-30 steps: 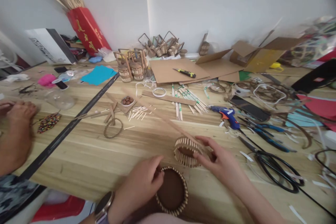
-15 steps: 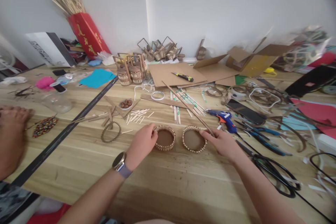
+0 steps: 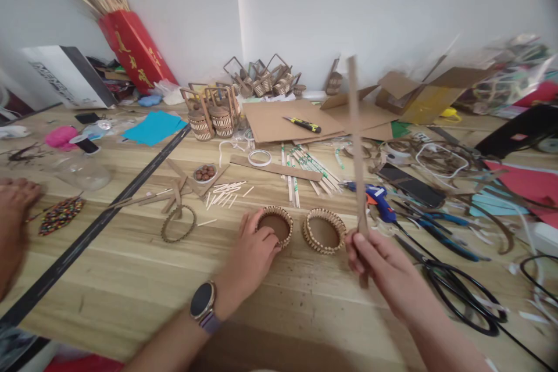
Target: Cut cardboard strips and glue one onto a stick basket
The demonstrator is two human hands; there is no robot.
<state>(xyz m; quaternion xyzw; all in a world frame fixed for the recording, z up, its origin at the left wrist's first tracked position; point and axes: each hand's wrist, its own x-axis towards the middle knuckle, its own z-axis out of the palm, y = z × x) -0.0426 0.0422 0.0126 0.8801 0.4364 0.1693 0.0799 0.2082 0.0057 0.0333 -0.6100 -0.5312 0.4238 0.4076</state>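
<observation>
Two small round basket-like cups with beaded-looking rims stand side by side on the wooden table. My left hand [image 3: 255, 253] is closed on the left cup [image 3: 289, 232], its fingers bent over the near-left rim and hiding part of it. The right cup [image 3: 310, 238] stands apart from it, close to my right hand. Pinched in my right hand [image 3: 383, 258] is a long flat brown strip [image 3: 356, 151], held nearly upright, slightly blurred, with its lower end sticking out below the fingers.
A glue gun [image 3: 379, 200], pliers [image 3: 449, 241] and large black-handled scissors [image 3: 464, 296] lie right. Short white sticks [image 3: 226, 193], a bowl of brown balls [image 3: 204, 173] and a woven ring [image 3: 178, 224] lie left. Finished little baskets [image 3: 211, 119] stand behind. Another person's hand [image 3: 17, 209] rests far left.
My right hand has swung the strip from a slanted, low position to nearly upright and moved slightly right, away from the right cup. My left hand has reached farther over the left cup.
</observation>
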